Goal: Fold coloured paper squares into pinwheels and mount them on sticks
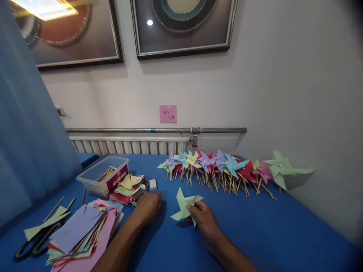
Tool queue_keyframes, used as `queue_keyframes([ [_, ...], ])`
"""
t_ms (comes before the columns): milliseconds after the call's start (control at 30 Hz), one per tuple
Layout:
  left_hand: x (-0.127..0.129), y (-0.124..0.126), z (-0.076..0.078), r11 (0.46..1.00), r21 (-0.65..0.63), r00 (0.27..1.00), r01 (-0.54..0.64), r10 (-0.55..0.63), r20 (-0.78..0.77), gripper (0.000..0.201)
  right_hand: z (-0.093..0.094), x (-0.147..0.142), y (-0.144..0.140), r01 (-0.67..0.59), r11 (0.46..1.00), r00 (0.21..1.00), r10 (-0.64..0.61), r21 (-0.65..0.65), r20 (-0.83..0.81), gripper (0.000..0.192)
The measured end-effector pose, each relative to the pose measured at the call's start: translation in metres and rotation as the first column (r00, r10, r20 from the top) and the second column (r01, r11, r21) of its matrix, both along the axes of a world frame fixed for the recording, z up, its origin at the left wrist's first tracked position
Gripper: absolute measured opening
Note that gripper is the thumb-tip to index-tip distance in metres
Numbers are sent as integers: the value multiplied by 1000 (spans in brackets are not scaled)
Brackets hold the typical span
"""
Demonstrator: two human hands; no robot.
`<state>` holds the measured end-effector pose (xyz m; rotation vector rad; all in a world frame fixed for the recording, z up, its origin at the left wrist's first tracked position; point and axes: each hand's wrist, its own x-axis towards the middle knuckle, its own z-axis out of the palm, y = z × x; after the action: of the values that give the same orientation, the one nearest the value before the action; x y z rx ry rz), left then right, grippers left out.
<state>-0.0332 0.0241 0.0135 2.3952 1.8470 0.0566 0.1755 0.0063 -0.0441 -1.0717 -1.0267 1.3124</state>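
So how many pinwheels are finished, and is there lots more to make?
A long row of finished pinwheels lies on sticks along the wall. The right hand holds a green folded pinwheel with no stick yet. The left hand reaches toward small boxes. Piles of cut paper remain.

On the blue bench (255, 234) a row of finished pinwheels (221, 168) lies along the wall. Black scissors (34, 243) rest at the left beside a stack of coloured paper (82, 234). A clear plastic box (103, 173) holds what seem wooden sticks.
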Motion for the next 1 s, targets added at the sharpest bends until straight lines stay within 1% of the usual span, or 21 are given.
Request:
queue_keyframes([
  [200, -2, 2, -2, 999, -42, 1000, 20, -20, 9, 29, 6, 0, -4, 8, 1000, 1000, -8, -14, 4, 33],
  [367, -4, 2, -3, 1000, -14, 1000, 13, -13, 13, 29, 10, -1, -6, 7, 1000, 1000, -7, -13, -14, 29],
  [500, 0, 0, -3, 1000, -5, 999, 24, -23, 27, 29, 13, -1, -8, 16, 1000, 1000, -16, -18, -26, 28],
  [667, 12, -5, -3, 996, -2, 996, 92, -92, 13, 30, 15, 0, -9, 18, 1000, 1000, -19, -16, -20, 30],
  [800, 22, -12, -1, 989, -9, 989, 148, -148, -12, 27, 10, 2, -4, 41, 999, 999, -41, -11, -9, 33],
  [933, 23, -15, -3, 974, -19, 974, 226, -226, 6, 19, 2, 4, 3, 38, 999, 999, -38, -9, 15, 38],
  [1000, 21, -15, -4, 971, -7, 971, 240, -240, 22, 17, 1, 5, 4, 38, 999, 999, -38, -10, 28, 37],
])
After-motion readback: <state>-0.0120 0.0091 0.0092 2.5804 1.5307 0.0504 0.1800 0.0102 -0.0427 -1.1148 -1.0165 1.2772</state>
